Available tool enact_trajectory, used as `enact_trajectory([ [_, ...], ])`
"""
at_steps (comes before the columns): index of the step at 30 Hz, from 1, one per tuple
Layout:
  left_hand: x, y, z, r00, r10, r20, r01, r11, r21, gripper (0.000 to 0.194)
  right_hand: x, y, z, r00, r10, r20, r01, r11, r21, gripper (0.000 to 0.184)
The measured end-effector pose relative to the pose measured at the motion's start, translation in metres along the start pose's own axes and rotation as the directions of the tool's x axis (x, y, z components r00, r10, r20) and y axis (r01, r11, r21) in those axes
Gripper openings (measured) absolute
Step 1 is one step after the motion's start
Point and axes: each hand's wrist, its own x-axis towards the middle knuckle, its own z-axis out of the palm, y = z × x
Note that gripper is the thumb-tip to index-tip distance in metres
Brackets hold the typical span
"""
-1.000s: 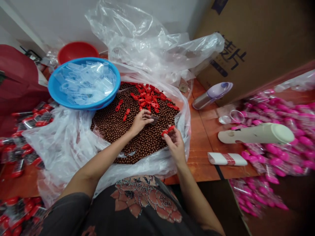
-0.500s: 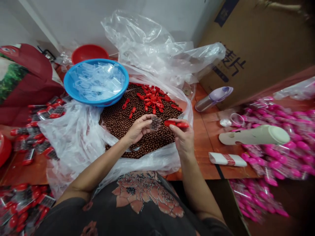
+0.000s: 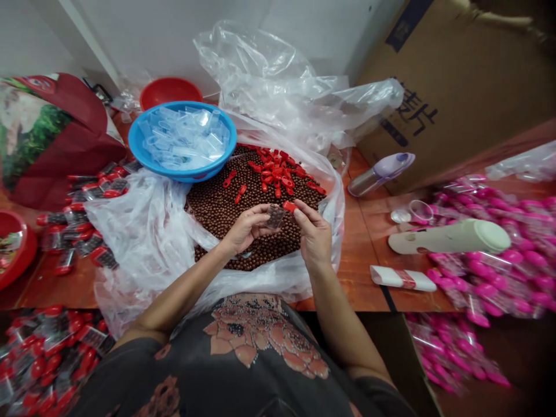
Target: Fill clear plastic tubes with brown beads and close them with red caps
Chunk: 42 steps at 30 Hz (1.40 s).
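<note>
My left hand [image 3: 247, 227] is closed around a small clear plastic tube [image 3: 275, 216] filled with brown beads. My right hand [image 3: 313, 233] pinches a red cap [image 3: 289, 206] against the open end of that tube. Both hands hover over a heap of small brown beads [image 3: 221, 211] lying in an open clear plastic bag [image 3: 143, 243]. Several loose red caps [image 3: 278, 171] lie on the far side of the bead heap.
A blue bowl [image 3: 143, 152] of empty clear tubes sits at the back left, a red bowl [image 3: 169, 90] behind it. Red-capped filled tubes [image 3: 82, 194] lie left, pink-capped ones [image 3: 499, 231] right. A cardboard box [image 3: 456, 75], a lidded cup [image 3: 377, 172] and a white bottle [image 3: 452, 237] stand right.
My left hand lifted the filled tube off the beads. My right hand brought the red cap across to the tube's mouth. The camera shifted slightly leftward.
</note>
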Motion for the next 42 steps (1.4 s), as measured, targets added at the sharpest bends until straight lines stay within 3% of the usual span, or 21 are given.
enact_trajectory([
  [10, -0.006, -0.007, -0.002, 0.995, 0.078, 0.066, -0.088, 0.983, 0.162, 0.042, -0.007, -0.016, 0.0, 0.97, -0.212, 0.119, 0.235, 0.943, -0.235, 0.022],
  [14, -0.007, -0.007, -0.005, 0.99, 0.125, 0.07, -0.139, 0.962, 0.236, 0.042, -0.01, -0.015, -0.003, 0.955, -0.242, 0.173, 0.28, 0.927, -0.248, 0.025],
  [18, -0.009, -0.006, -0.008, 0.993, 0.102, 0.062, -0.114, 0.968, 0.226, 0.042, -0.007, -0.008, -0.009, 0.981, -0.131, 0.143, 0.15, 0.979, -0.134, 0.037],
  [22, -0.01, -0.007, -0.012, 0.995, 0.092, 0.048, -0.1, 0.974, 0.204, 0.042, -0.003, -0.005, -0.012, 0.977, 0.034, 0.209, -0.026, 0.999, -0.04, 0.036],
  [27, -0.011, -0.007, -0.015, 0.994, 0.097, 0.046, -0.104, 0.976, 0.194, 0.037, -0.002, -0.01, -0.012, 0.969, 0.054, 0.24, -0.055, 0.999, -0.002, 0.031],
  [32, -0.012, -0.003, -0.017, 1.0, 0.006, 0.03, -0.007, 0.999, 0.034, 0.037, -0.001, -0.01, -0.013, 0.957, 0.089, 0.278, -0.08, 0.996, -0.042, 0.033],
  [37, -0.012, -0.002, -0.018, 0.999, -0.051, 0.002, 0.051, 0.994, -0.102, 0.031, 0.001, -0.009, -0.01, 0.969, -0.05, 0.243, 0.106, 0.968, -0.226, 0.024],
  [42, -0.013, -0.004, -0.021, 0.997, -0.078, -0.024, 0.077, 0.995, -0.061, 0.029, 0.002, -0.011, 0.001, 0.945, -0.186, 0.271, 0.283, 0.879, -0.384, 0.032],
])
